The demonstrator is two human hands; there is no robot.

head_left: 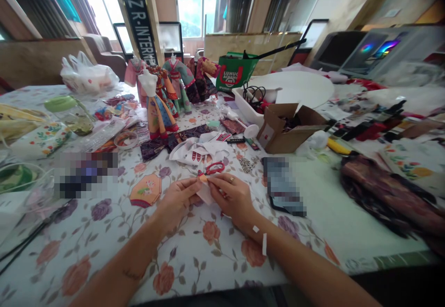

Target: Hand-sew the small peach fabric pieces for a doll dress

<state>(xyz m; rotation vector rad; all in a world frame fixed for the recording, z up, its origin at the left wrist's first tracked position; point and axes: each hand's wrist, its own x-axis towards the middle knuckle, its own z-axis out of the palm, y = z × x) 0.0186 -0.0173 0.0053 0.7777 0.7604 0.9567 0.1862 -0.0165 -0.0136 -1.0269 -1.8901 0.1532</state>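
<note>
Here on the flowered table point(189, 260), the left hand point(181, 195) and right hand point(231, 196) work close together, fingertips pinched on a small pale piece point(206, 193) between them (orange shows at its top). Red-handled scissors point(215, 170) and a crumpled white wrapper point(194, 153) crowd the space just beyond. An embroidered patch point(146, 190) lies left; clothed mannequins point(162, 112) and a cardboard box point(287, 131) stand farther back.
</note>
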